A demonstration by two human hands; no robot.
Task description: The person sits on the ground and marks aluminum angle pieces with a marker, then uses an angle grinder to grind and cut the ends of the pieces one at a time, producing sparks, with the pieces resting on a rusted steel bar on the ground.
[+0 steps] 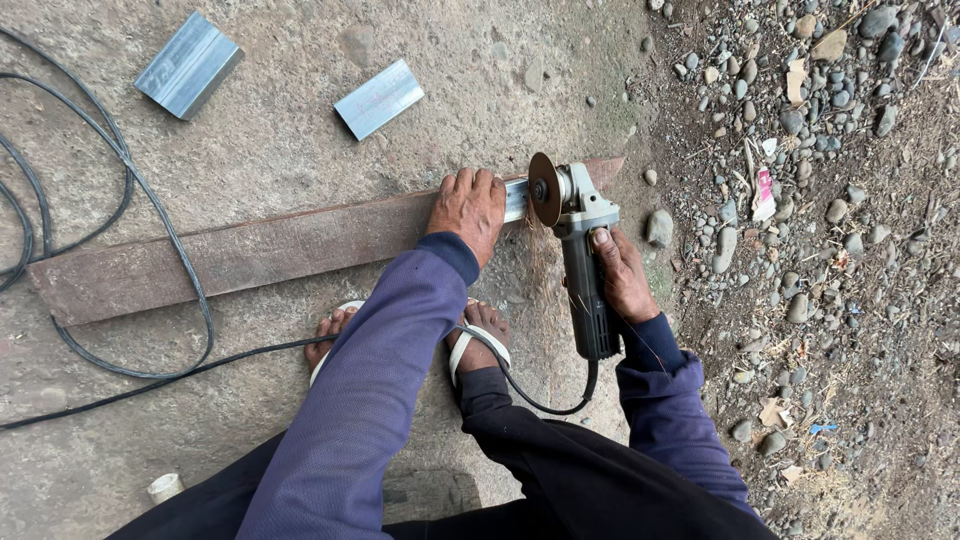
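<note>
My left hand [467, 208] presses down on a shiny metal bar [516, 198] that lies on a long rusty brown plank [240, 255]. My right hand [620, 275] grips the dark body of a grey angle grinder [580, 250]. Its round disc [544, 188] stands upright against the metal bar just right of my left fingers, and sparks stream down from it toward me. Both arms are in purple sleeves.
Two cut metal pieces [188, 64] [378, 98] lie on the concrete beyond the plank. Black cable [150, 215] loops across the left side and over the plank. My sandalled feet [478, 340] rest near the plank. Gravel and stones [820, 200] cover the right.
</note>
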